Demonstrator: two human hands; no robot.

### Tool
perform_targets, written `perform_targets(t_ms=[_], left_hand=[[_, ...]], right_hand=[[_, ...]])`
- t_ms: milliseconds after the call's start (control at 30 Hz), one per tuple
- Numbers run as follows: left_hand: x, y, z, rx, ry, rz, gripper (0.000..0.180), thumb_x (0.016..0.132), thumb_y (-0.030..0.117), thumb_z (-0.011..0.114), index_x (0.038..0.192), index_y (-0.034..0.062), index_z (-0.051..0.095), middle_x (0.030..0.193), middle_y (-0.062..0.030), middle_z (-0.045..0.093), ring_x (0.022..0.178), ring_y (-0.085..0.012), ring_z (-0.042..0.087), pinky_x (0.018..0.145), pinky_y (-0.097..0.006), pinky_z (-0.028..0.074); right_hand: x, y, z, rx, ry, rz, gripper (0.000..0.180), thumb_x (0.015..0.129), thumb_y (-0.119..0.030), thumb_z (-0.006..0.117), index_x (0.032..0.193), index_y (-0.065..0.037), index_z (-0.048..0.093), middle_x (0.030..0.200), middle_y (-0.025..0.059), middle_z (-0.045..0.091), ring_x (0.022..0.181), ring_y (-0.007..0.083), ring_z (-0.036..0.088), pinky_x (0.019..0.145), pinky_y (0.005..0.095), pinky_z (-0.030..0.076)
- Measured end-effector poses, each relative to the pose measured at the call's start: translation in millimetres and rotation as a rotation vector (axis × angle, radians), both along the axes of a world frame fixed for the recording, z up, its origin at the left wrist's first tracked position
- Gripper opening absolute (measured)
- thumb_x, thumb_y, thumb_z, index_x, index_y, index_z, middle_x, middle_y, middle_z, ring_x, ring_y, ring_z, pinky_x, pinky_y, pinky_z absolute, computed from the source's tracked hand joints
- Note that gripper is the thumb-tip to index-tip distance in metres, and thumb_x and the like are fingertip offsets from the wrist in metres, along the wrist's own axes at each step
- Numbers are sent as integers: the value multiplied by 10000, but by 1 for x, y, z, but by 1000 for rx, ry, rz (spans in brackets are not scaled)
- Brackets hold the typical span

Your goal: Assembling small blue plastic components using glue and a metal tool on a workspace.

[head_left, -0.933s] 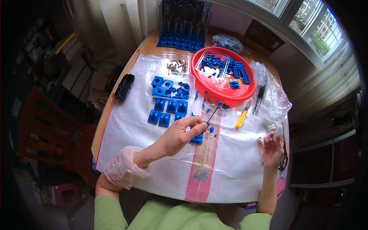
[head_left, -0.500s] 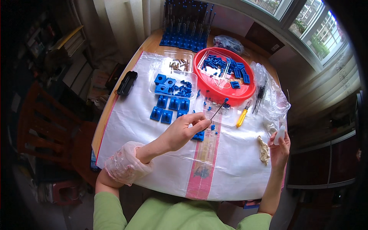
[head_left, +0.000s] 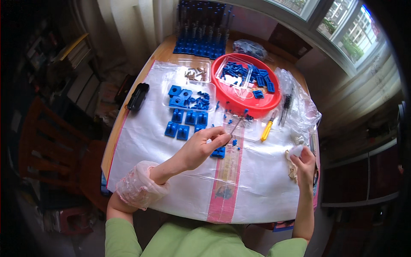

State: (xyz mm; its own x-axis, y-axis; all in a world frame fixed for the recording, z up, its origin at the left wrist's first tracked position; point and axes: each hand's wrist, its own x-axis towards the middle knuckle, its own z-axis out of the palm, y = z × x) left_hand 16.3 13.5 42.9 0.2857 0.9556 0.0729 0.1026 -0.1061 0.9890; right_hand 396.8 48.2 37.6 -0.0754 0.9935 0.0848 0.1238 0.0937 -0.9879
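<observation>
Evidently, left fingers (head_left: 221,139) pinch a rod (head_left: 236,125), likely light and stiff, best held by the shaft, blue tip (head_left: 246,111) beyond them; right fingers (head_left: 306,155) grip a white piece (head_left: 296,150).

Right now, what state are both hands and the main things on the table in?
Left hand, pinching a thin rod.
Thin rod, held at a slant.
Right hand, pinching a white piece.
White piece, held.
Red basin, uncovered, holding blue parts.
Clear box, open, holding blue pieces.
Yellow tool, lying down, not held.
Plastic bag, crumpled.
</observation>
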Motion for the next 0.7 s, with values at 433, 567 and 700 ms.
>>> perform_targets(t_ms=[433, 567, 700], left_hand=[[1, 2, 0, -37, -8, -12, 349, 1053, 320, 476, 1002, 14, 635, 916, 5, 613, 864, -94, 506, 835, -254, 408], [-1, 3, 1, -29, 28, -20, 386, 1056, 338, 461, 1045, 9, 662, 972, -11, 665, 901, -103, 540, 859, -260, 415], [2, 4, -1, -13, -28, -4, 356, 1039, 336, 507, 975, 3, 616, 872, -15, 567, 832, -101, 489, 776, -258, 396]], right_hand=[[-30, 54, -34, 229, -619, -7, 269, 777, -123, 837, 1012, -42, 732, 868, 48, 699, 733, 134, 602, 647, 288, 452], [-36, 54, -25, 199, -656, 19, 294, 777, -117, 836, 1035, -41, 718, 882, 67, 696, 762, 149, 631, 674, 303, 468], [-37, 50, -16, 305, -705, -3, 388, 770, -92, 833, 1107, -15, 657, 927, 95, 670, 830, 200, 633, 706, 338, 480]])
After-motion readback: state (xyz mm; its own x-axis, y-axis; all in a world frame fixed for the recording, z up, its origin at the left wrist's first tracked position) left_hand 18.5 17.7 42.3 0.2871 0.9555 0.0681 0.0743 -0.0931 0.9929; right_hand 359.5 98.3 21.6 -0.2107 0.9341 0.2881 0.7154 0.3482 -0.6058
